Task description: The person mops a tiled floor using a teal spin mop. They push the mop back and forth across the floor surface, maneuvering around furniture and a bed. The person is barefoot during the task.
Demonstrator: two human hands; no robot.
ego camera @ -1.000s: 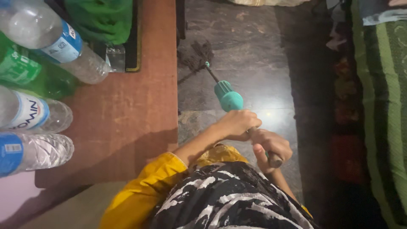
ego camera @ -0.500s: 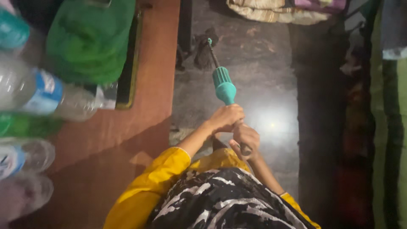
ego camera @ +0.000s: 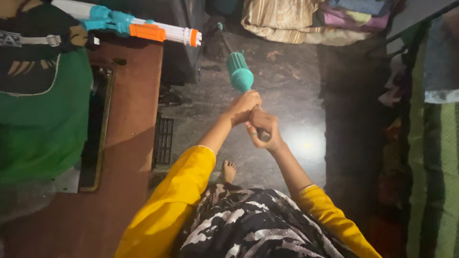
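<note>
I hold a mop [ego camera: 239,72] with a teal collar on its handle, its dark head reaching the floor far ahead near a dark cabinet. My left hand [ego camera: 244,107] is wrapped around the handle just below the teal collar. My right hand [ego camera: 264,128] grips the handle's near end, right behind the left. Both arms wear yellow sleeves. My bare foot [ego camera: 228,171] shows on the dark stone floor below the hands.
A brown wooden table [ego camera: 129,143] runs along the left with a green bag [ego camera: 40,124] and a toy water gun [ego camera: 138,27] on it. Folded cloths [ego camera: 306,21] lie at the far end. A striped green bedspread [ego camera: 432,181] borders the right.
The view has tilted up and forward: the bottles on the table have left the frame and the toy gun and cloth pile came in. The mop reaches farther ahead, both hands still on it.
</note>
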